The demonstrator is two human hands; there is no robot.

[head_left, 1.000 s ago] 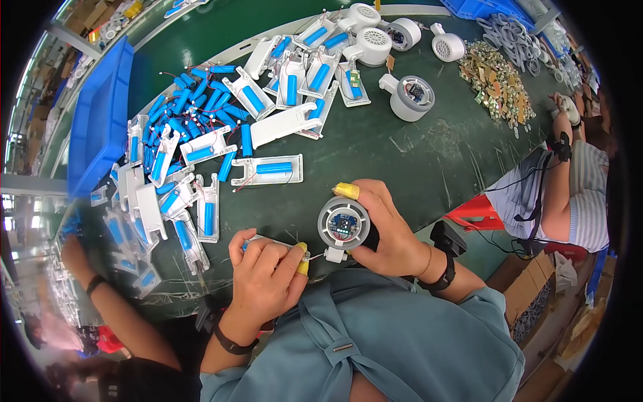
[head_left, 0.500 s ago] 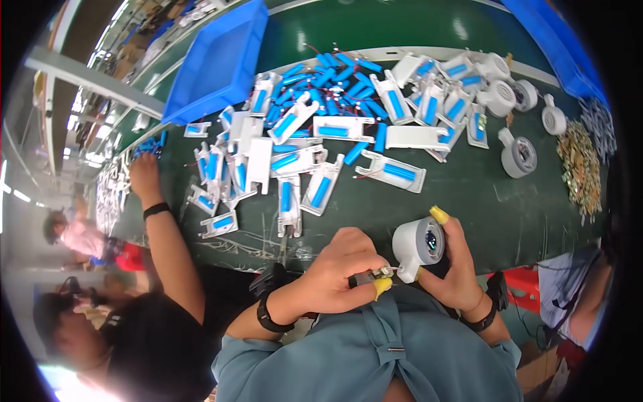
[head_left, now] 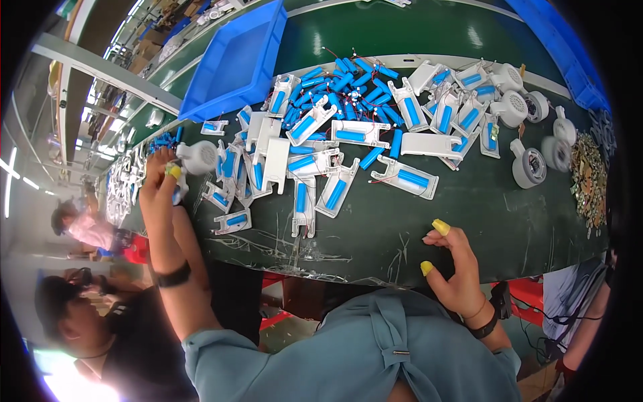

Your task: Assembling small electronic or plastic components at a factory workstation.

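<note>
My left arm reaches out to the far left. My left hand (head_left: 159,186) is closed, its yellow-capped fingertip at the neck of a round white fan head (head_left: 199,157) held over the table's left part. A co-worker's hand is close behind mine, and the two partly overlap. Over the near table edge, my right hand (head_left: 459,271) is open and holds nothing; yellow finger caps cover its thumb and one finger. Ahead lie white handle shells (head_left: 407,177), many with blue battery cells (head_left: 345,84) set in them, and a pile of loose wired cells.
More white fan heads (head_left: 529,164) lie at the right, one blurred (head_left: 556,154). Beside them is a heap of small circuit boards (head_left: 588,181). Blue bins (head_left: 231,63) stand at the back left and back right. A co-worker in black (head_left: 144,342) sits at my left.
My left hand has swung from my lap to the far left, where a fan head now shows. My right hand has let go of its fan head. Another appears among those at right.
</note>
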